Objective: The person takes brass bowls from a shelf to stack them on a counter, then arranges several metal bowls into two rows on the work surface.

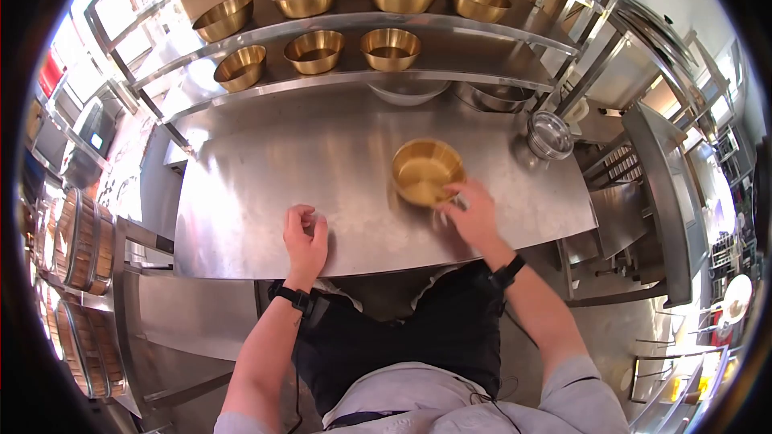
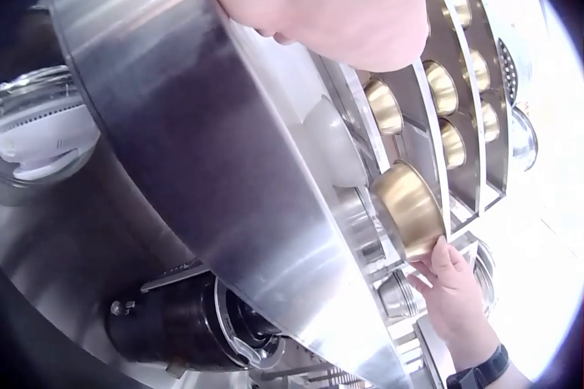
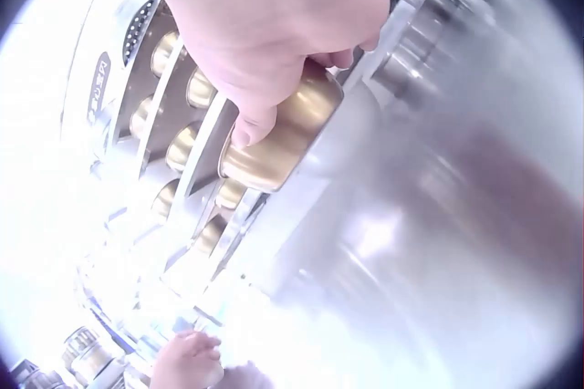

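Note:
A gold-coloured metal bowl (image 1: 427, 173) is in my right hand (image 1: 474, 213), above the steel table. In the right wrist view the thumb lies along the outside of the bowl (image 3: 283, 138), and the other fingers are at its far side, partly hidden. The left wrist view shows the same bowl (image 2: 409, 211) pinched at its edge by the right hand (image 2: 453, 293). My left hand (image 1: 304, 239) is over the front part of the table, left of the bowl, its fingers loosely curled and holding nothing.
The steel table (image 1: 265, 169) has a two-level rack behind it, with several gold bowls (image 1: 315, 51) on its shelves. Under the lower shelf are a white bowl (image 1: 408, 94) and a steel bowl (image 1: 494, 98). Stacked clear bowls (image 1: 550, 136) stand at the right end.

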### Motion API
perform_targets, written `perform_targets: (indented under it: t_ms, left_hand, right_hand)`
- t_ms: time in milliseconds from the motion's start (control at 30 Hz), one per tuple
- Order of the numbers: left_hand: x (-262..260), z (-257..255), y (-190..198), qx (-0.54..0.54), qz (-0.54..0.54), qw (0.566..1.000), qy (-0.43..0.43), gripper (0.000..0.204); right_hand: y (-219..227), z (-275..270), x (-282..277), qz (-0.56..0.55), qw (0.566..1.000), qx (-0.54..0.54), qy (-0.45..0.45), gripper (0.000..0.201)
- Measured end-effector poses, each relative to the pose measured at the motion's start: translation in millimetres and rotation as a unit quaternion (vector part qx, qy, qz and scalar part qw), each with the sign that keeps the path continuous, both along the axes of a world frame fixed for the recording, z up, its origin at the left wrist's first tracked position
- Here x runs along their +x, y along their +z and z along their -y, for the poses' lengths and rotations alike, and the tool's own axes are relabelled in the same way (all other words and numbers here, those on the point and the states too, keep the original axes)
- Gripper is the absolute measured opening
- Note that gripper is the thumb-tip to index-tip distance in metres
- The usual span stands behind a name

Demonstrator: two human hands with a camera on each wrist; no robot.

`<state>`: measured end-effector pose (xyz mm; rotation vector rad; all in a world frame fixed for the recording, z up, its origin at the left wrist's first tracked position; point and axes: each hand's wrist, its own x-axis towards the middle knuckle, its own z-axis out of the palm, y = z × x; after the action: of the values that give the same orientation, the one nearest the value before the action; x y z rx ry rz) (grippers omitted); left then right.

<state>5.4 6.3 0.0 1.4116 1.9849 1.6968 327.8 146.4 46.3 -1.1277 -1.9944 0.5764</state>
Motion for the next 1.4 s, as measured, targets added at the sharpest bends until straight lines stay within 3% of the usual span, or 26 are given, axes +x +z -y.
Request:
perform_targets:
  t_ms: [100, 233, 367, 500, 633, 733, 800, 900, 1000, 1167, 1400]
  left_hand:
    - [1, -5, 14, -0.014, -0.061, 0.998, -0.01, 0.03]
    - [2, -45, 63, -0.01, -0.146, 0.988, -0.041, 0.04]
    - [11, -134, 119, 0.068, -0.253, 0.964, -0.048, 0.053]
    - [21, -240, 123, 0.031, -0.239, 0.97, -0.028, 0.063]
    - [39, -296, 135, -0.081, -0.275, 0.958, 0.031, 0.067]
    - [36, -310, 137, -0.061, -0.266, 0.961, 0.032, 0.042]
    - [33, -300, 134, -0.029, -0.26, 0.965, 0.03, 0.029]
    - [33, -256, 124, 0.061, -0.278, 0.959, 0.003, 0.03]
    - [45, -175, 122, 0.063, -0.22, 0.97, -0.085, 0.025]
    - [67, -74, 82, 0.013, -0.174, 0.979, -0.107, 0.027]
    - [90, -46, 33, -0.008, -0.144, 0.981, -0.13, 0.028]
  right_hand:
    - [-21, 18, -1, -0.01, 0.999, -0.026, 0.026, 0.049]
    - [-42, 22, -2, 0.023, 0.999, 0.039, 0.027, 0.07]
    - [-30, 30, -4, 0.084, 0.996, 0.034, 0.01, 0.104]
    - [-32, 27, -7, 0.091, 0.996, 0.002, -0.003, 0.13]
    - [-28, 30, -9, 0.101, 0.995, 0.008, -0.018, 0.13]
    - [-22, 32, -10, 0.094, 0.995, 0.009, -0.014, 0.125]
    - [-21, 32, -8, 0.096, 0.995, 0.001, -0.01, 0.124]
    - [-22, 30, -9, 0.09, 0.996, -0.018, -0.011, 0.123]
    - [-27, 29, -8, 0.075, 0.996, -0.037, -0.012, 0.123]
    - [-34, 28, -6, 0.046, 0.999, -0.002, -0.011, 0.124]
    - [-37, 28, -4, 0.057, 0.998, 0.034, 0.01, 0.121]
